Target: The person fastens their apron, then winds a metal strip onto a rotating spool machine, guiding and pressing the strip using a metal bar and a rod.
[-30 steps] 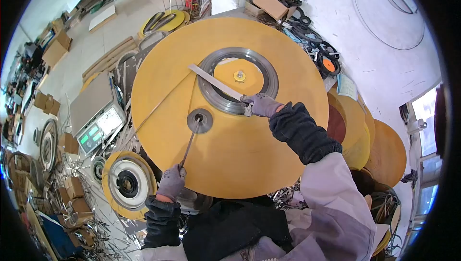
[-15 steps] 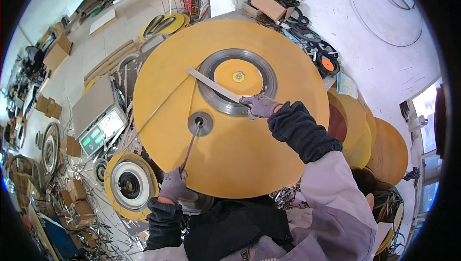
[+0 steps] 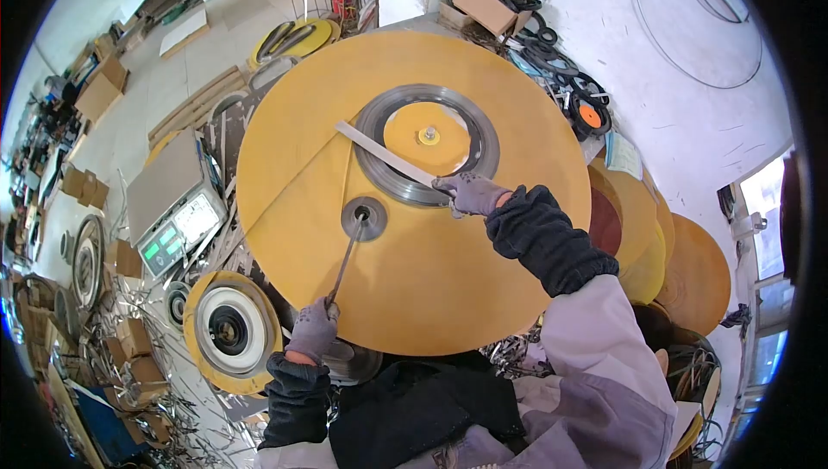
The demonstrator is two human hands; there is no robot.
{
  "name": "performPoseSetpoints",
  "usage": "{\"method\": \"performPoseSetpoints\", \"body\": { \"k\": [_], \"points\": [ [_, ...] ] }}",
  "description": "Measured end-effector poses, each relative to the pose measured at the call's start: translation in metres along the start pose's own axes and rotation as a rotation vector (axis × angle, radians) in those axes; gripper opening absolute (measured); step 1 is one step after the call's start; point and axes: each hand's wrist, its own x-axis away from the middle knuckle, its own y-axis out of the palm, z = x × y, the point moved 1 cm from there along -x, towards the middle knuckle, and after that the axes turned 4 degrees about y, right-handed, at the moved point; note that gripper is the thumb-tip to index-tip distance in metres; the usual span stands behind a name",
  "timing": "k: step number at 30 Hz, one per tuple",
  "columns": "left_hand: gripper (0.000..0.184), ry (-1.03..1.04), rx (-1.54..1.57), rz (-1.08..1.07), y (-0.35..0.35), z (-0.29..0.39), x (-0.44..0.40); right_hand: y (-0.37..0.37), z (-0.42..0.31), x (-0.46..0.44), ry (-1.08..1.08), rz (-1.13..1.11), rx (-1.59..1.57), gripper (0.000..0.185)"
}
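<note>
A large round yellow disc (image 3: pixel 448 296) lies in front of me, with a coil of thin metallic strip (image 3: pixel 488 145) wound round its centre. My gloved right hand (image 3: pixel 470 193) is closed on one end of a flat pale bar (image 3: pixel 386 154), which lies across the coil's left side. In my gloved left hand (image 3: pixel 315 331) is a thin rod (image 3: pixel 346 266). Its far tip reaches the hole of a small grey ring (image 3: pixel 373 224) on the disc. A narrow strip (image 3: pixel 302 170) runs from the disc's left edge towards the coil.
To the left stands a weighing scale (image 3: pixel 177 206) with a green display. A white-ringed reel (image 3: pixel 231 327) lies near the disc's lower left. More round discs (image 3: pixel 694 275) lean at the right. Behind, an open cardboard box (image 3: pixel 485 5) sits beside several black rings and rolls.
Almost nothing differs. My right hand has shifted very slightly right with its grip kept on the bar; my left hand and the rod hold nearly the same pose.
</note>
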Motion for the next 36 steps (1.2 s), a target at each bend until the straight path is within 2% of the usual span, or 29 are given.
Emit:
{"method": "performPoseSetpoints", "body": {
  "k": [2, 6, 12, 15, 18, 20, 23, 27, 30, 32, 36],
  "points": [
    [0.027, 0.003, -0.004, 0.006, 0.002, 0.0, 0.001, -0.003, -0.002, 0.003, 0.026, -0.057, -0.053, 0.066],
    [0.027, 0.042, 0.027, 0.031, 0.002, 0.0, 0.0, -0.002, -0.003, 0.005, -0.017, -0.022, -0.021, 0.069],
    [0.026, -0.001, 0.032, -0.026, 0.006, -0.005, -0.003, -0.002, -0.008, 0.009, 0.032, -0.004, -0.017, 0.067],
    [0.026, 0.024, 0.056, 0.033, 0.01, -0.007, -0.003, -0.005, -0.012, 0.013, 0.135, -0.05, -0.114, 0.065],
    [0.027, 0.022, 0.023, 0.031, 0.005, -0.004, -0.004, -0.002, -0.006, 0.008, 0.091, -0.022, -0.132, 0.062],
    [0.027, 0.028, 0.038, 0.027, 0.005, -0.002, -0.004, 0.001, -0.001, 0.002, 0.012, 0.03, 0.018, 0.061],
    [0.027, 0.034, 0.015, 0.025, 0.004, 0.0, -0.004, 0.002, 0.0, 0.003, -0.036, 0.038, 0.047, 0.059],
    [0.027, 0.028, 0.025, 0.019, 0.005, -0.001, -0.005, 0.004, 0.002, 0.001, -0.001, 0.067, -0.005, 0.059],
    [0.028, 0.033, 0.056, 0.035, 0.004, 0.0, -0.005, 0.003, 0.002, 0.003, 0.039, 0.007, 0.002, 0.058],
    [0.027, 0.036, 0.014, 0.019, 0.003, -0.003, -0.006, 0.005, 0.004, 0.001, -0.043, 0.07, -0.013, 0.058],
    [0.026, 0.085, -0.004, 0.079, 0.006, -0.008, -0.005, 0.0, -0.005, 0.009, -0.047, 0.085, -0.006, 0.058]
  ]
}}
